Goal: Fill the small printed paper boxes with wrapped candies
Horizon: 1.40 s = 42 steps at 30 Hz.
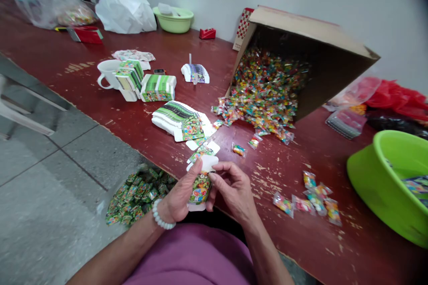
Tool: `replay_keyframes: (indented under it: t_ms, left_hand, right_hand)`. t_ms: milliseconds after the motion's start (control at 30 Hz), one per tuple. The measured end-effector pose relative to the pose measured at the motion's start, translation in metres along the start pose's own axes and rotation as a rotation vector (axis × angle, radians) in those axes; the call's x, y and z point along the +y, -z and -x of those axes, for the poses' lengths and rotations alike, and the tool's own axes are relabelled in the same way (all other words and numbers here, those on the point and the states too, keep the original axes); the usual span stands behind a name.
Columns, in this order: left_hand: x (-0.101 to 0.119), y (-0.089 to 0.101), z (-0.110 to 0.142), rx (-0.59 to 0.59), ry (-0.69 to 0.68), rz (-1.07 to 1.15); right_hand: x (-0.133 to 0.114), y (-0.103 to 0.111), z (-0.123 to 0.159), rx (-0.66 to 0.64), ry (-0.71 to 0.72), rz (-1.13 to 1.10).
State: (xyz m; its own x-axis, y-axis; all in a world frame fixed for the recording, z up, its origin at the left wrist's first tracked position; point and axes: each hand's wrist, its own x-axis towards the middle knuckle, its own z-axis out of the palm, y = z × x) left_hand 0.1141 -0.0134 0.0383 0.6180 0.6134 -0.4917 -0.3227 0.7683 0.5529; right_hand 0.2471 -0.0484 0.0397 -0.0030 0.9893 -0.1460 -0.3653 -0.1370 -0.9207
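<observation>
Between both hands is a small printed candy box [200, 189], green with colourful pictures, its white end flaps standing out at top and bottom. My left hand [183, 189], with a beaded bracelet at the wrist, grips the box along its left side. The thumb and fingers of my right hand [234, 187] pinch its upper right edge. Just beyond lies a fanned stack of flat green cartons [182, 120], a few loose ones nearest the hands. Wrapped candies [238, 149] lie on the table to the right of the stack.
A tipped cardboard box [310, 22] spills wrapped candies onto the red table [261, 231]. At right stands a green basin [364, 169]. A white mug [109, 73] and bundled cartons [158, 88] are at left. Many green packets [133, 200] are heaped below the table edge.
</observation>
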Motion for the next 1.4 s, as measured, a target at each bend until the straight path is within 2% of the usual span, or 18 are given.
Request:
replay_keyframes:
  t_ms: [67, 233, 300, 433, 567, 667, 800, 967, 1067, 1167, 1300, 1400]
  left_hand:
    - [-0.001, 0.002, 0.000, -0.013, -0.028, -0.043]
    - [0.004, 0.006, 0.008, -0.265, 0.006, -0.198]
    - [0.005, 0.006, 0.012, -0.271, -0.038, -0.303]
    - [0.003, 0.003, 0.013, -0.138, -0.151, -0.397]
    - [-0.003, -0.001, 0.007, 0.064, -0.265, -0.457]
    - [-0.008, -0.001, 0.004, 0.144, -0.344, -0.569]
    - [-0.007, -0.002, 0.008, 0.137, -0.294, -0.685]
    - [0.002, -0.001, 0.016, -0.034, -0.216, -0.784]
    - [0.006, 0.000, 0.020, -0.064, -0.213, -0.832]
    - [0.009, -0.002, 0.020, -0.134, -0.188, -0.779]
    - [0.014, -0.002, 0.017, -0.228, -0.296, -0.743]
    - [0.011, 0.000, 0.014, -0.222, -0.266, -0.720]
  right_hand:
    - [0.002, 0.001, 0.000, -0.008, -0.018, -0.064]
    - [0.003, 0.011, 0.000, -0.013, -0.013, -0.202]
    - [0.002, 0.013, 0.000, -0.005, 0.020, -0.214]
    - [0.002, 0.009, 0.001, -0.019, 0.029, -0.214]
    - [0.002, 0.000, 0.000, 0.172, 0.083, -0.182]
    - [0.004, -0.003, -0.002, 0.256, 0.109, -0.112]
    - [0.007, -0.001, -0.001, 0.199, 0.025, -0.028]
    - [0.000, 0.001, 0.002, 0.137, 0.044, 0.023]
    - [-0.006, 0.001, 0.004, 0.044, 0.032, 0.102]
    - [-0.007, 0.002, 0.006, -0.043, 0.013, 0.142]
    - [-0.006, 0.003, 0.007, -0.103, 0.055, 0.062]
    - [-0.007, 0.002, 0.008, -0.109, 0.037, 0.034]
